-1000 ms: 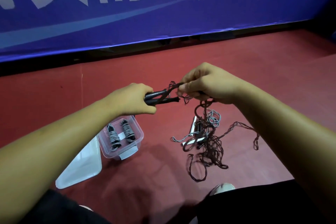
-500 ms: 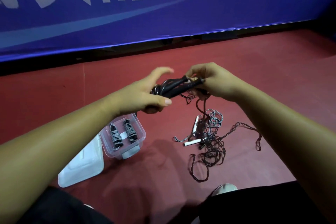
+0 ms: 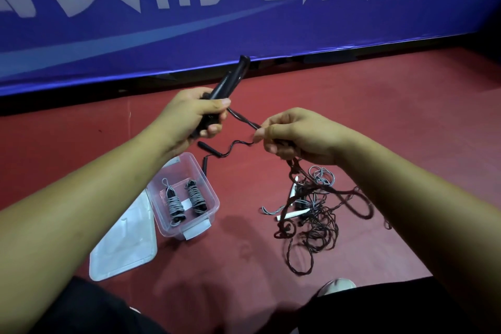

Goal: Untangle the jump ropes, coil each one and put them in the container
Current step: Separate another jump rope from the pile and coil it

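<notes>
Swung up from lying nearly level between the hands half a second ago, a pair of black handles (image 3: 230, 79) now points toward 1 o'clock, long axis steeply raised, the tips reaching the foot of a blue banner (image 3: 244, 22). The person's left hand (image 3: 195, 114) is clenched around the lower ends of the handles, thumb pressed across them. The hands have drawn apart, and a dark cord (image 3: 244, 119) now runs taut from the left hand toward 4 o'clock to the right hand (image 3: 298, 135), which pinches it between thumb and forefinger, the other fingers curled over more cord.

A second strand loops from the right hand toward 8 o'clock and ends in two more black grips (image 3: 209, 148), one lying slantwise, the other pointing down, just beyond the far edge of a clear plastic container (image 3: 211, 187). The container stands open on the red floor (image 3: 379, 106) at 6 o'clock from the left hand and holds two coiled ropes (image 3: 173, 205) wound in grey cord, side by side. Its lid (image 3: 124, 249) lies flat against its 7 o'clock side.

From the right hand the dark cord drops to a tangle of ropes (image 3: 311, 222) on the floor at 6 o'clock, with white handles (image 3: 292, 214) and loops of grey cord (image 3: 321, 173) caught in it. A shoe (image 3: 337, 285) shows at the bottom.
</notes>
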`<state>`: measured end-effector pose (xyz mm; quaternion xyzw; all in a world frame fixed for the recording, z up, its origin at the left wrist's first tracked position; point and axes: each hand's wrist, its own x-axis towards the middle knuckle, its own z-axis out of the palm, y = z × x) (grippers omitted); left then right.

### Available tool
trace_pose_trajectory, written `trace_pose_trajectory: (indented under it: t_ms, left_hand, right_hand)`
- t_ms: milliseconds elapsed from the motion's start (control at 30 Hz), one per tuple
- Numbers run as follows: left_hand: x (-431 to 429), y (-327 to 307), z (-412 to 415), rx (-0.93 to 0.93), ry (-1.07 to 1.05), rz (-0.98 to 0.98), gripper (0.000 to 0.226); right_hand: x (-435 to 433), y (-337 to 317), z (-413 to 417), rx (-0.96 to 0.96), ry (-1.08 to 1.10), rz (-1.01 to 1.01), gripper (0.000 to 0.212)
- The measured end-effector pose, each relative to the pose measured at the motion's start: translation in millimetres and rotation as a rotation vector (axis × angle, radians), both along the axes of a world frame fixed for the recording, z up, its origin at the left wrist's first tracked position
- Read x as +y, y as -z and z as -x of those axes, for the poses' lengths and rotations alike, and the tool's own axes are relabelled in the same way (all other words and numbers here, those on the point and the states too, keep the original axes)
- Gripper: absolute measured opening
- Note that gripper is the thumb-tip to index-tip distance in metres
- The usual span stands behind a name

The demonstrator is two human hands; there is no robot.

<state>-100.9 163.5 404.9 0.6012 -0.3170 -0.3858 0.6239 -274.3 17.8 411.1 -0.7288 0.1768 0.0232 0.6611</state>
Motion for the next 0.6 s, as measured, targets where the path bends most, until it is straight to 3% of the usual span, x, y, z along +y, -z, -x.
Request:
trace_pose_trajectory:
  t_ms: [233,433,600]
  left_hand:
    - [-3.0,2.9,-11.0,-0.012,-0.097,-0.058,0.014]
    - [-4.9,6.3,-24.7,-0.035,-0.176,-0.091,0.014]
    - [-1.6,16.6,-34.0,-0.326,-0.171,-0.233,0.023]
  right_hand:
    - [6.4,2.6,-1.2,0.054,0.019,0.055,0.031]
    - [9.6,7.1,-0.3,0.055,0.053,0.173,0.031]
    - [15.4,10.5,4.4,0.054,0.086,0.084,0.028]
